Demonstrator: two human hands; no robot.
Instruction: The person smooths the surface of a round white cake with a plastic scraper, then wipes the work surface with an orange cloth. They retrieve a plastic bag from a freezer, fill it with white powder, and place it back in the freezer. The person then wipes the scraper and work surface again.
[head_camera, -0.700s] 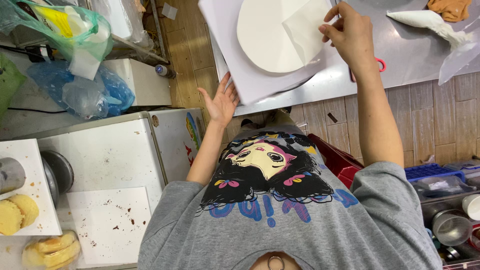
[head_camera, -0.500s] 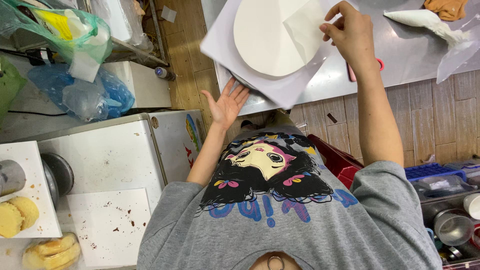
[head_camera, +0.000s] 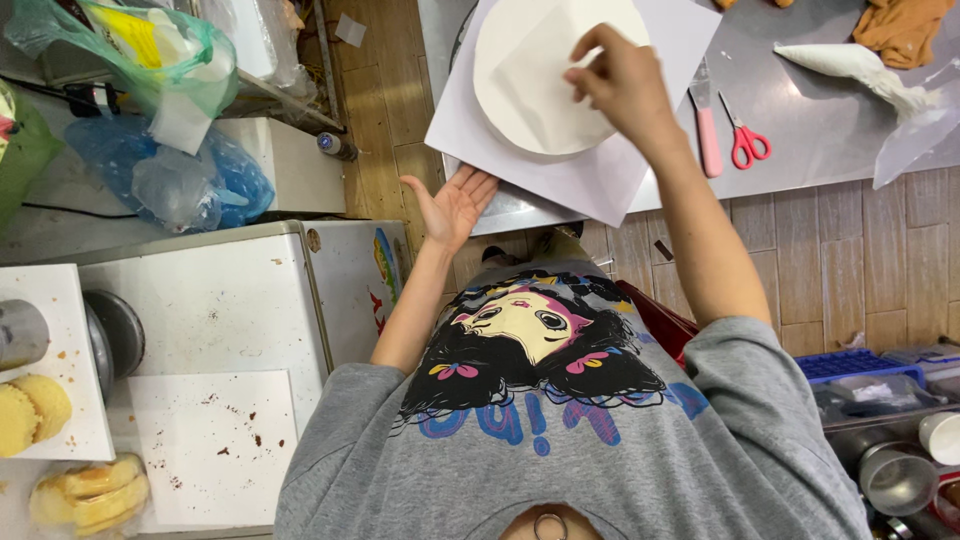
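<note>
Head view is showing the right hand (head_camera: 620, 85) pinching a paper (head_camera: 545, 85) over the round board (head_camera: 505, 110) on the sheet (head_camera: 600, 180), while the left hand (head_camera: 452, 205), open, is supporting the sheet's edge, likely needing steady peeling next.

The person is wearing a grey short-sleeved T-shirt (head_camera: 600, 450) showing a printed cartoon face (head_camera: 520, 325) with black hair, pink bows and purple lettering.

My left hand (head_camera: 455, 205) lies palm-up, fingers spread, at the tabletop (head_camera: 800, 120) edge. My right hand (head_camera: 620, 85) reaches over the tabletop, fingers pinched together, arm extended.
</note>
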